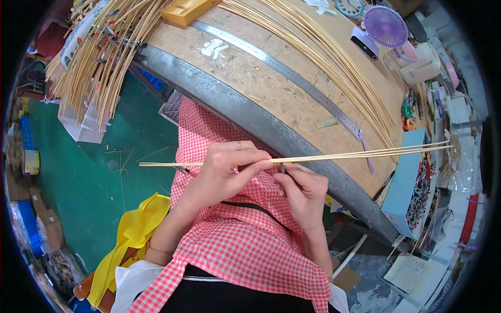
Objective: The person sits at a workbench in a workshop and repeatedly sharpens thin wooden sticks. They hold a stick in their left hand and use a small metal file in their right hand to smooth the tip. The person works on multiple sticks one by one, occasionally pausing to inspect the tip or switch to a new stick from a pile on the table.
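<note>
A few long, thin bamboo sticks (355,155) lie crosswise in front of my apron, reaching right over the table's edge and left past it. My left hand (229,169) is closed round them, thumb and fingertips pinching near their middle. Just right of it, my right hand (305,190) is closed with thumb and forefinger together at the sticks' underside. A small dark piece shows at its fingertips, too small to name. Left of my left hand, a small dark clip-like piece (182,169) sits at the sticks. Their right ends fan slightly apart.
On the wooden table (250,78) lie a long metal ruler (282,68), loose bamboo sticks (334,57) and a yellow tray (188,10). Clipped stick bundles (104,57) overhang at upper left. A blue box (404,182) of small parts and a purple fan (386,26) stand right.
</note>
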Tool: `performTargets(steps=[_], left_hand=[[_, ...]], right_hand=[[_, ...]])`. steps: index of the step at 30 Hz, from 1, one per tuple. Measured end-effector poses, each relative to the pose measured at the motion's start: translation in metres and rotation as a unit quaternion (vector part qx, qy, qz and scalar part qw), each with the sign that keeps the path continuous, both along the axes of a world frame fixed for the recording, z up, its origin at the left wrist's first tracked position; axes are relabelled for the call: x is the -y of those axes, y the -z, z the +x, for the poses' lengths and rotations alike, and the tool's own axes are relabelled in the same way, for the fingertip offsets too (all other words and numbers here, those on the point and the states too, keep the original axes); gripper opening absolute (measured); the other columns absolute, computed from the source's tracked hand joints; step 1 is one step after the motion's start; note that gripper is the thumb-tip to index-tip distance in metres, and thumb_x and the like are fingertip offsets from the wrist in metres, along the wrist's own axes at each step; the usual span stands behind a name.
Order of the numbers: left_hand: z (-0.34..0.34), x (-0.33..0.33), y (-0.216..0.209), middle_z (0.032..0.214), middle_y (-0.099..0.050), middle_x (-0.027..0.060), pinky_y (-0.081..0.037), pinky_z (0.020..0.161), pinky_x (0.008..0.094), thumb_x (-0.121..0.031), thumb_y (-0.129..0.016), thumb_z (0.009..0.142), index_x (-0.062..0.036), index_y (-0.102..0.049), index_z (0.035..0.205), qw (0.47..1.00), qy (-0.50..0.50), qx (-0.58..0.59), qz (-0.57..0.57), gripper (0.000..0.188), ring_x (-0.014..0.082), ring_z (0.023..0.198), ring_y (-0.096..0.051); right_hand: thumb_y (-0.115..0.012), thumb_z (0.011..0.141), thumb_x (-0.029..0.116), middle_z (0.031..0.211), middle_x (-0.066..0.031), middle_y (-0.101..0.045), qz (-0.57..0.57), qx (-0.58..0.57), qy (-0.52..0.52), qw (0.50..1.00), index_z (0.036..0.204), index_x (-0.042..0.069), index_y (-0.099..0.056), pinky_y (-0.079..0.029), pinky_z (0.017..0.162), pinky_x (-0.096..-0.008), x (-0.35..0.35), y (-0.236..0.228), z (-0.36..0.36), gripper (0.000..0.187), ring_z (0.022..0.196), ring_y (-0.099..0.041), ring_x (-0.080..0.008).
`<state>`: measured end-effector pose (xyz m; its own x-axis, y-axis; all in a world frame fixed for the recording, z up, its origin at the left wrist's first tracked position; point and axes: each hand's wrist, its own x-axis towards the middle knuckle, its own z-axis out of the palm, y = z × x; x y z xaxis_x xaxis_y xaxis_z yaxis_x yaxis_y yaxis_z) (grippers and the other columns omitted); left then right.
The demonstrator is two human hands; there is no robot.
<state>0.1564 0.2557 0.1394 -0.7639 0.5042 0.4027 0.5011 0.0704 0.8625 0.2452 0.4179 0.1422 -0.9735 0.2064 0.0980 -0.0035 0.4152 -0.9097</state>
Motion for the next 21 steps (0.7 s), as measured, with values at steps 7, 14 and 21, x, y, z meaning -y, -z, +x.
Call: performTargets(steps=[7, 14, 21], left_hand=[[0.002, -0.002, 0.001, 0.069, -0.063, 0.0117, -0.044, 0.051, 0.0294, -0.002, -0.068, 0.077, 0.0019, -0.069, 0.084, 1.000, 0.013, 0.022, -0.017, 0.009, 0.0207, 0.058, -0.060], [-0.002, -0.002, 0.006, 0.069, -0.063, 0.0117, -0.044, 0.052, 0.0297, -0.005, -0.067, 0.079, 0.0019, -0.069, 0.085, 0.995, 0.055, 0.075, -0.038, 0.009, 0.0196, 0.059, -0.059], [-0.006, -0.002, 0.011, 0.073, -0.066, 0.0098, -0.047, 0.057, 0.0277, -0.008, -0.058, 0.087, 0.0039, -0.068, 0.092, 0.974, 0.150, 0.163, -0.047, 0.016, 0.0160, 0.064, -0.061]], right_hand=[[-0.070, 0.076, 0.002, 0.083, -0.0188, -0.067, 0.025, -0.019, 0.015, 0.999, 0.092, -0.006, -0.065, -0.050, 0.062, -0.0295, 0.002, -0.002, -0.001, 0.018, 0.071, -0.067, -0.0267], [-0.068, 0.078, 0.000, 0.084, -0.0146, -0.066, -0.054, -0.031, 0.014, 0.998, 0.097, -0.006, -0.065, -0.049, 0.064, -0.0270, -0.003, -0.002, -0.001, 0.020, 0.070, -0.064, -0.0202], [-0.059, 0.088, -0.001, 0.080, -0.0095, -0.061, -0.330, -0.113, 0.087, 0.933, 0.095, -0.010, -0.064, -0.047, 0.059, -0.0220, -0.020, 0.006, 0.002, 0.013, 0.065, -0.056, -0.0122]])
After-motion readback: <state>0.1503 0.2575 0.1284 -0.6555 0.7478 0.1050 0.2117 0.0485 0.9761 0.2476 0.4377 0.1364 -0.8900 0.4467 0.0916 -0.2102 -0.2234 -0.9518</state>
